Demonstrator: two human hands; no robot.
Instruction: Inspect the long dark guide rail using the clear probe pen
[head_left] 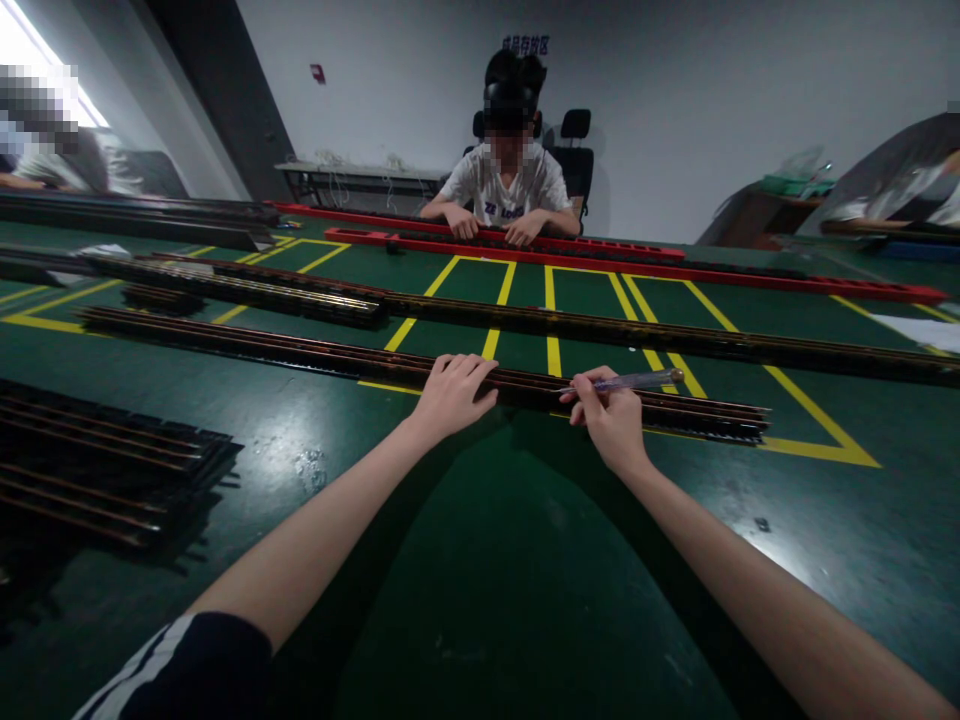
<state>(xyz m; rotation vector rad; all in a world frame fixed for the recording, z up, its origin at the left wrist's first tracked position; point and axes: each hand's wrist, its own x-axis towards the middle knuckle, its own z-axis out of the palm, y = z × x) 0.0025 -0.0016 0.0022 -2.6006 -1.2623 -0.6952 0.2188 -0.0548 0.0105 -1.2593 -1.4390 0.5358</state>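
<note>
A long dark strip (300, 348) with copper-coloured rails lies across the green table in front of me. My left hand (453, 392) rests on the middle of this strip, palm down, with its fingers spread. Farther right, my right hand (609, 415) pinches a small screwdriver (641, 380) with a clear, purplish handle. The handle's end points right, and the thin tip points left, close over the strip's rails. Whether the tip touches the strip, I cannot tell.
More dark railed strips (675, 337) run across the table behind mine. Several shorter ones (90, 440) are stacked at left. Beyond them, a co-worker (506, 190) has both hands at red channels (637, 265). Yellow tape lines (817, 415) mark the table (525, 600).
</note>
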